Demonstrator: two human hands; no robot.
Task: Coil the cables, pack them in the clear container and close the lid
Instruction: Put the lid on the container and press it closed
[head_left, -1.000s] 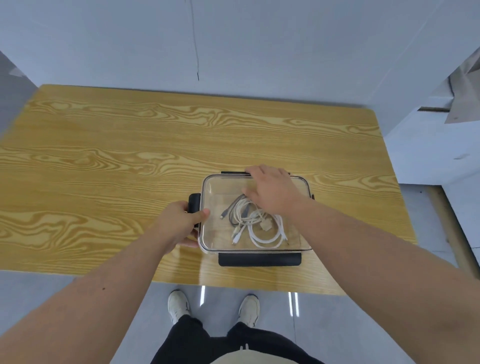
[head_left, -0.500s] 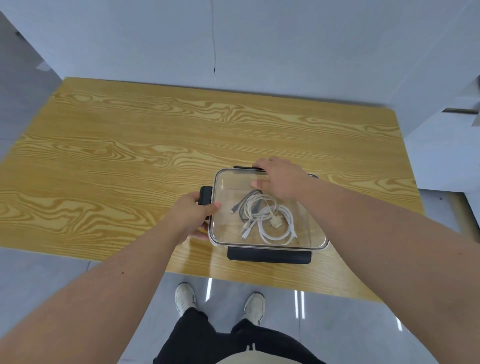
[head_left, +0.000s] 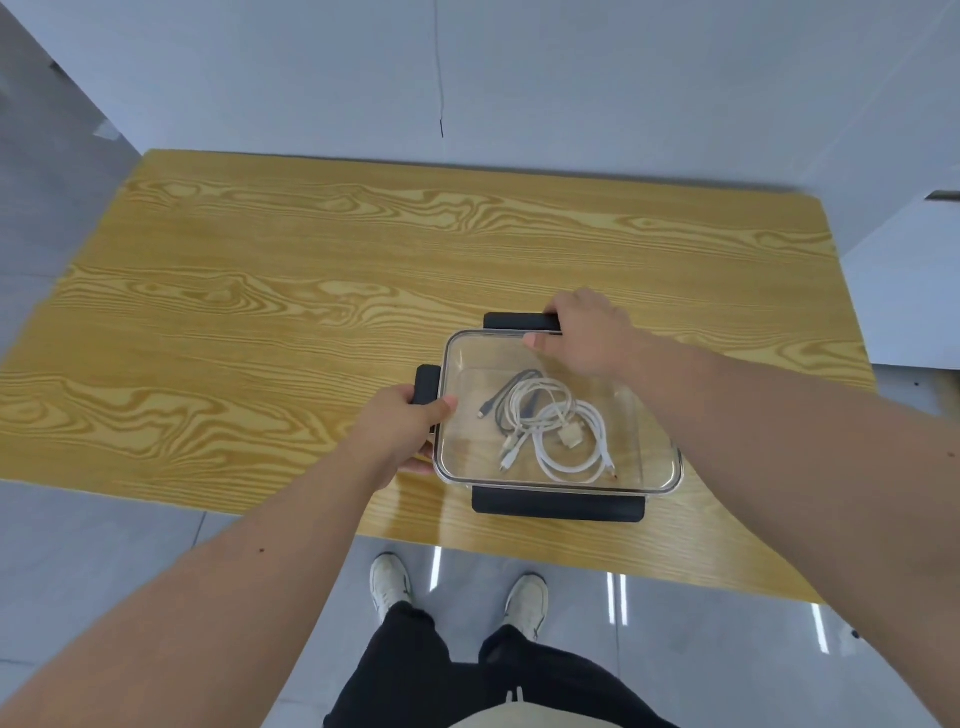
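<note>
A wooden table with bold yellow grain fills the middle of the frame, seen from above by the person standing at its near edge. On it, right of centre, sits the clear container, a rectangular box with the transparent lid already laid over it. Black latch flaps stick out from the near, left and far sides; whether any has snapped down cannot be told.

Through the lid, the cables show as a loose bundle in the box: white cables looped in rings, with a grey cable lying at their upper left.

The left hand is curled around the left latch, thumb pressing on the lid's left edge. The right hand grips the far latch at the box's upper edge, thumb on the lid rim.

Coiling and packing appear done; closing the lid is the step in hand. The next move likely calls for pressing both held latches down until they catch, then the remaining ones.
</note>
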